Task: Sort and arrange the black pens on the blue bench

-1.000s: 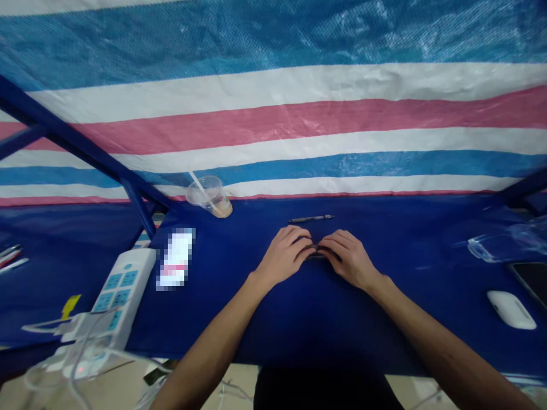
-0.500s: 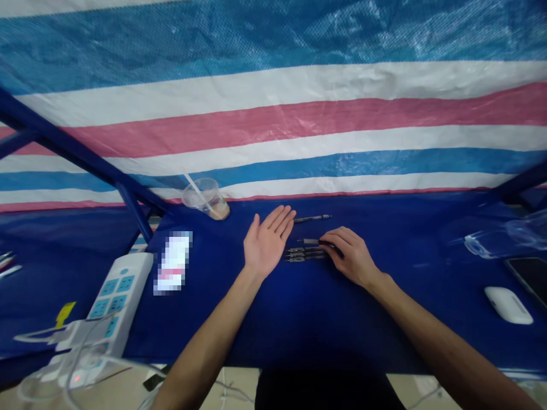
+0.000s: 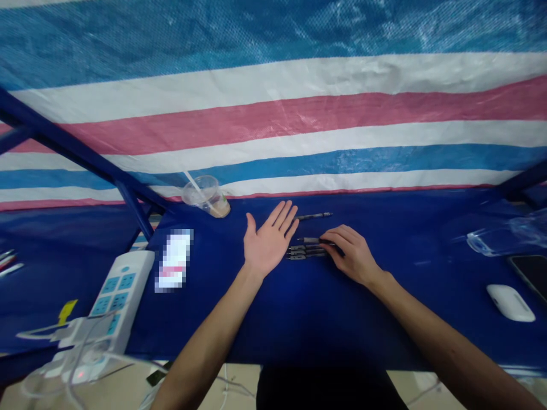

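Observation:
My left hand [image 3: 268, 242] is palm up with its fingers stretched and spread, holding nothing. To the right, my right hand [image 3: 350, 253] pinches a dark pen [image 3: 308, 240] by one end, its other end pointing left. Just below that pen, several similar pens [image 3: 305, 252] lie side by side on the blue table; their right ends are partly hidden by my right hand. Beyond them a single pen [image 3: 316, 216] rests apart, its left end close to my left fingertips.
A plastic cup [image 3: 207, 196] with a straw, a blurred-out bright phone [image 3: 174, 259] and a white power strip [image 3: 122, 296] are on the left. At right are a clear bottle [image 3: 504, 234], a dark phone [image 3: 532, 273] and a white case [image 3: 510, 303]. Striped sheeting [image 3: 273, 119] hangs behind.
My left hand's fingers and thumb have spread a little wider. My right hand keeps its pinch on the pen in almost the same place. The view has shifted slightly.

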Motion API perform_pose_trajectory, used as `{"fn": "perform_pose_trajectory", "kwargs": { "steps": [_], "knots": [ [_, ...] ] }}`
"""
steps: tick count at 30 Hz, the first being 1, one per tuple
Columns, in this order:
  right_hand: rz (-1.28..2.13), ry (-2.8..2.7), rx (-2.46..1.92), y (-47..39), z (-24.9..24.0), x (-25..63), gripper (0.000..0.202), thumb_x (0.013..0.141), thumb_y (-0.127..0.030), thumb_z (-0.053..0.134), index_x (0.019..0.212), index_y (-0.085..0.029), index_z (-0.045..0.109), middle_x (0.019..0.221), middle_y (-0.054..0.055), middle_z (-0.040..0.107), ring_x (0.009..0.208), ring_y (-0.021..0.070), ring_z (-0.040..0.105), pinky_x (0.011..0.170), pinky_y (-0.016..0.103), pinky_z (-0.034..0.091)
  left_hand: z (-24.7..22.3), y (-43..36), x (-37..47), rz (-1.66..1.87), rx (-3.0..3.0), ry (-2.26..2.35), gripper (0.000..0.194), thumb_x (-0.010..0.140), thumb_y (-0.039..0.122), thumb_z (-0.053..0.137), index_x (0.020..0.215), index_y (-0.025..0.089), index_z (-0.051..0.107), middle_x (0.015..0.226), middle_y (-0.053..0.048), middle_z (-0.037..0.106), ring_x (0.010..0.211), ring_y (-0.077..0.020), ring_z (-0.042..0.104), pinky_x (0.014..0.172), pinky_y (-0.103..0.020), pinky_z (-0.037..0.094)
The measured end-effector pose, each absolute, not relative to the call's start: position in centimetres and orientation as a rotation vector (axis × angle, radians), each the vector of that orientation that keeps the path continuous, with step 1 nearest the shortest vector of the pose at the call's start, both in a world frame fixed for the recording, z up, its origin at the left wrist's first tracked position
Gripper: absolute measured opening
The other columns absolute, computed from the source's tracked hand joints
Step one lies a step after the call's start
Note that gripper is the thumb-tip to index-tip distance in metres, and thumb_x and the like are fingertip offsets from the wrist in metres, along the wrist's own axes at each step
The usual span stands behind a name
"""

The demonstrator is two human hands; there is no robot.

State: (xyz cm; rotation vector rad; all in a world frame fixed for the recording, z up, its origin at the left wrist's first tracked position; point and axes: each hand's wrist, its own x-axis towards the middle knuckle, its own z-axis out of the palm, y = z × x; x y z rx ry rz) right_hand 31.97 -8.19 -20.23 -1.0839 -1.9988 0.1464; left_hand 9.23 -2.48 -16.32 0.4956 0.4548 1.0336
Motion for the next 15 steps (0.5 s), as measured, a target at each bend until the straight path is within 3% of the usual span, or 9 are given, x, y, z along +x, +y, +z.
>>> {"fn": "perform_pose_trajectory", "kwargs": {
  "steps": [6, 11, 15],
  "knots": [
    [0.131, -1.924, -1.114, -8.19, -20.32, 32.06, 0.015, 0.098, -0.016, 0.063, 0.111, -0.022, 0.066, 0.1, 0.009, 0.071, 0.088, 0.0235, 0.066, 0.078, 0.041, 0.055, -16.43, -3.2, 9.87, 0.827, 0.522, 0.381, 0.077, 0.104, 0.069, 0.027, 0.147, 0.013, 0.055, 0.161, -0.013, 0.044, 0.156, -0.0304, 0.031, 0.129, -0.046, 0.024],
    [0.121, -1.906, -1.118, -8.13, -20.18, 32.13, 0.016, 0.098, -0.017, 0.062, 0.111, -0.023, 0.067, 0.099, 0.008, 0.072, 0.087, 0.0234, 0.066, 0.078, 0.04, 0.055, -16.82, -3.44, 9.96, 0.748, 0.508, 0.332, 0.082, 0.102, 0.073, 0.027, 0.15, 0.011, 0.052, 0.162, -0.015, 0.041, 0.156, -0.0317, 0.029, 0.128, -0.045, 0.026],
    [0.114, -1.898, -1.114, -8.14, -20.09, 32.11, 0.016, 0.097, -0.016, 0.063, 0.111, -0.022, 0.067, 0.099, 0.008, 0.072, 0.086, 0.0233, 0.066, 0.077, 0.04, 0.055, -17.05, -3.37, 9.82, 0.714, 0.577, 0.359, 0.074, 0.104, 0.067, 0.033, 0.145, 0.011, 0.057, 0.159, -0.015, 0.045, 0.154, -0.0317, 0.034, 0.128, -0.044, 0.027]
  ]
}}
